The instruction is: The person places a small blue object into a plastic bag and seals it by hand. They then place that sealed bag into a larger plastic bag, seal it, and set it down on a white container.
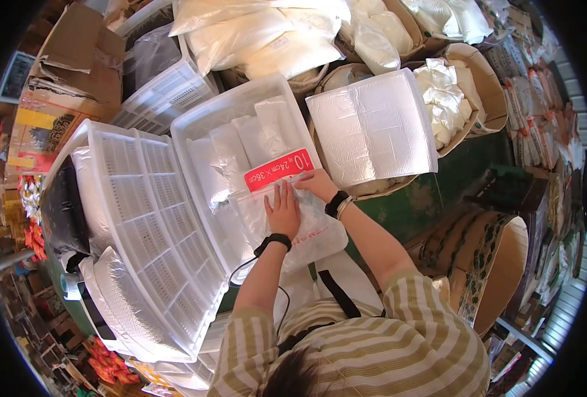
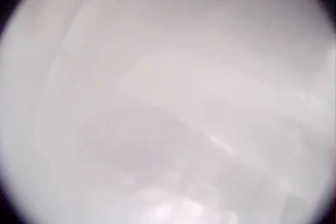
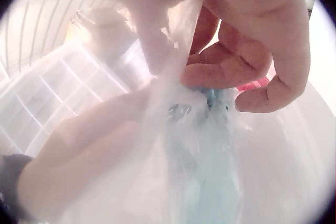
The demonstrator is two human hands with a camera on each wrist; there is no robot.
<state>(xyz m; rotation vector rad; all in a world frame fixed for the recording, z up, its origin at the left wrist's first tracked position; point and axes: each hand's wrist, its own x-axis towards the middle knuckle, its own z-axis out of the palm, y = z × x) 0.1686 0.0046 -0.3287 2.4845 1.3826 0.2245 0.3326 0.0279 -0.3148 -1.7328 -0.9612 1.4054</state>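
A clear plastic bag with a red header printed "10" and "24cm×36cm" lies over a white basket. On the bag, just below the header, my left hand rests with its fingers straight. My right hand pinches the bag beside the header's right end. In the right wrist view, its curled fingers hold the clear film, and the left hand shows through the plastic. Wrapped white packets fill the basket under the bag. Only blurred whitish plastic shows in the left wrist view.
A white slatted crate stands tilted along the left side. Right of the basket, a silvery padded sheet covers a carton. Large bags of pale material are piled behind. An open carton lies at the right.
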